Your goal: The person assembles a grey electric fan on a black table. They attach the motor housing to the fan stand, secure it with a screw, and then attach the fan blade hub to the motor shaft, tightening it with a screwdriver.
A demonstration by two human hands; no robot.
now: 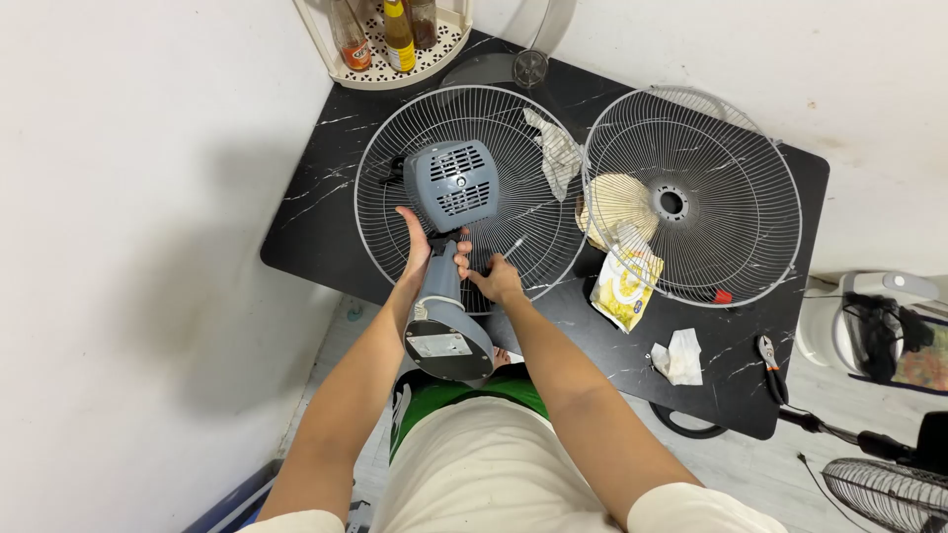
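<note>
L hand (419, 245) wraps the neck of the grey fan motor unit (450, 188), held over the rear wire guard (395, 212) on the black table (306, 227). R hand (497, 281) pinches a small screwdriver (513, 248) at the neck. Looks mid-unscrewing; next needs steady tip alignment.

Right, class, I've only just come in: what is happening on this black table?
A person holds a grey fan motor unit by its neck with the left hand. The right hand holds a thin tool, probably a screwdriver, beside the neck. The unit sits against one wire fan guard; a second guard lies alongside, on the black table.
</note>
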